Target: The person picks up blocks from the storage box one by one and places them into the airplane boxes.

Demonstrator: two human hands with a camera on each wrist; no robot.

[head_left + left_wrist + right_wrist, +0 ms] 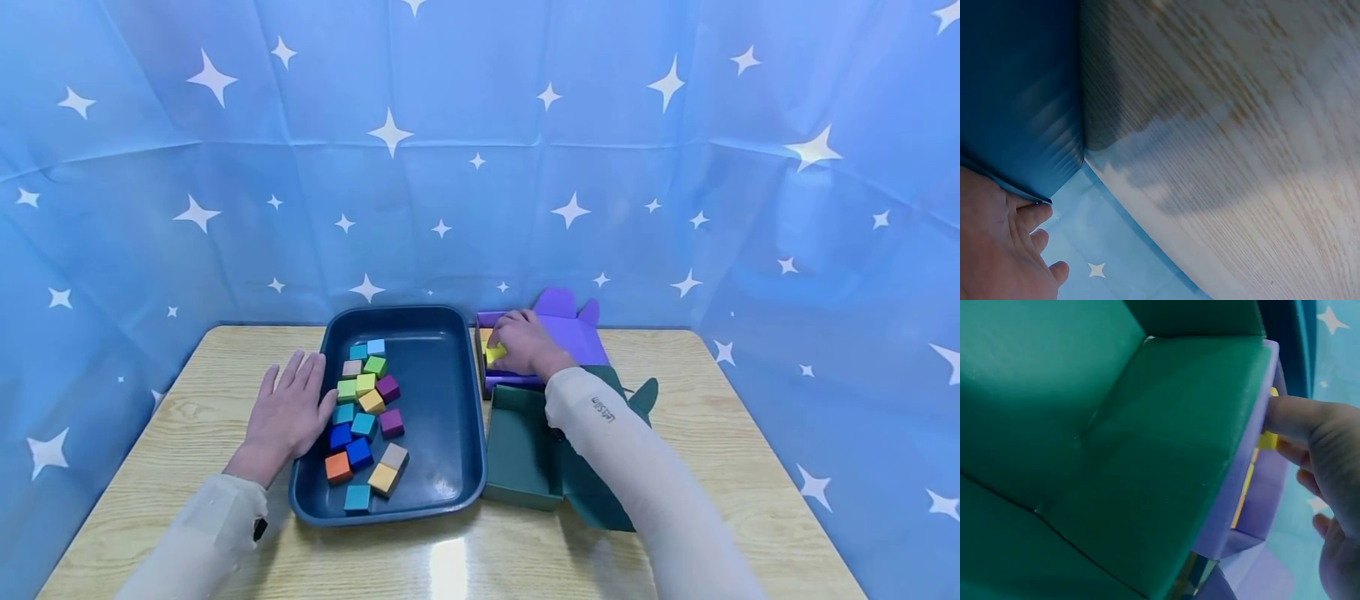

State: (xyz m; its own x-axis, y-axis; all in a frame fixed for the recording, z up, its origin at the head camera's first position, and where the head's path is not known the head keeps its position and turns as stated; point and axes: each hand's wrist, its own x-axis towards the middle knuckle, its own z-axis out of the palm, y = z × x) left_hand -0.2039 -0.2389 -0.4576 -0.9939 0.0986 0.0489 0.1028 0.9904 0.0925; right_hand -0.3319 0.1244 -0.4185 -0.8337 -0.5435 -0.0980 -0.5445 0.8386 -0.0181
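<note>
My right hand (523, 340) pinches a yellow cube (495, 354) over the left side of the purple box (489, 388). In the right wrist view, thumb and fingers close on the yellow cube (1267, 440), with more yellow and orange pieces low inside the box. My left hand (288, 408) lies with straight fingers along the left rim of the dark blue tray (442, 417). Colored cubes sit in the tray's left half, among them an orange cube (338, 467), a teal cube (357, 498) and a purple cube (392, 422).
An open green box (522, 450) stands in front of the purple one, right against the tray, its lid folded to the right under my forearm. The purple box's lid (573, 337) leans open to the right. A blue starry curtain (480, 183) surrounds the wooden table (720, 467).
</note>
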